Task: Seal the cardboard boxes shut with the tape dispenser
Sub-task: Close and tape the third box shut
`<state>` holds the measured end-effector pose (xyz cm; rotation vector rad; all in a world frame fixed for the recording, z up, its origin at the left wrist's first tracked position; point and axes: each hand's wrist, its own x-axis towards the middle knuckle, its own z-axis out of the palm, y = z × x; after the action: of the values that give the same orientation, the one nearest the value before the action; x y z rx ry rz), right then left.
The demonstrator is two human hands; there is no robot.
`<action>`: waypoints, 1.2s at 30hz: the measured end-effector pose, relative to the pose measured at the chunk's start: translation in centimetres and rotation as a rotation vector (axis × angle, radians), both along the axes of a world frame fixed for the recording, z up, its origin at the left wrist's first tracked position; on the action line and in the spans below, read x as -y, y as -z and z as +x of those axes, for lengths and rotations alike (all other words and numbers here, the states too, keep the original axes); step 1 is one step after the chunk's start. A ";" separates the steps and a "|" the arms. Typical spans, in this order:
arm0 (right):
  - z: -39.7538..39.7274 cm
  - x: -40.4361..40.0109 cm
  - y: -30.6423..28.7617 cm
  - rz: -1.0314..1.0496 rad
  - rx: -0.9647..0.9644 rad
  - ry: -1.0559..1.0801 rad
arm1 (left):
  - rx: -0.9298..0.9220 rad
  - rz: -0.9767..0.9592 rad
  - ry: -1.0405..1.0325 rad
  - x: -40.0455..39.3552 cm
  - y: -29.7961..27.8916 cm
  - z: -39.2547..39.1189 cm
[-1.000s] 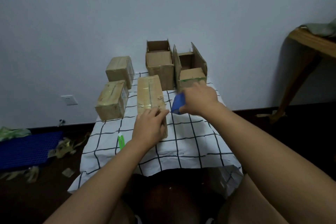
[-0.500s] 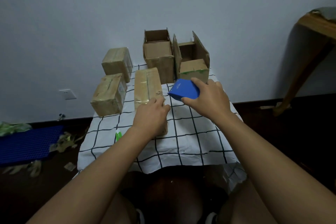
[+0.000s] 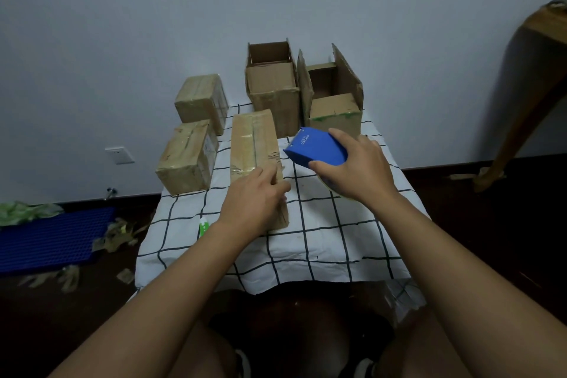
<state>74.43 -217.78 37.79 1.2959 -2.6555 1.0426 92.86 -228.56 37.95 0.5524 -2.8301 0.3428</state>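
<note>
Right grip clasps the blue tape dispenser, now lifted higher, just right of the long box; left grip still presses flat on that box's near end

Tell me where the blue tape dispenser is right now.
In the head view the tape dispenser is right of centre, gripped by the right hand above the checked cloth, beside the long box and before the open box.

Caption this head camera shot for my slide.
Left hand steadies a long box while right hand holds the blue tape dispenser.
</note>
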 end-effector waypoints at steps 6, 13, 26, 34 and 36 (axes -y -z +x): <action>0.2 -0.1 0.1 -0.019 0.036 -0.027 | -0.001 0.003 -0.031 0.2 0.3 -0.5; 0.4 -0.3 -0.1 -0.052 0.050 -0.025 | 0.019 -0.018 0.000 0.2 0.0 -0.6; 0.7 -0.4 -0.1 -0.071 0.109 -0.034 | -0.118 -0.010 0.076 -0.6 0.5 2.0; 1.3 -0.1 -0.7 -0.117 0.128 -0.036 | -0.158 0.008 0.094 -0.3 1.4 2.5; 1.4 0.0 -1.0 -0.136 0.144 -0.032 | -0.191 0.047 0.104 -0.4 1.6 2.8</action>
<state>75.81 -217.83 38.74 1.2866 -2.6156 1.3439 95.64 -228.21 36.37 0.4200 -2.6749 0.1939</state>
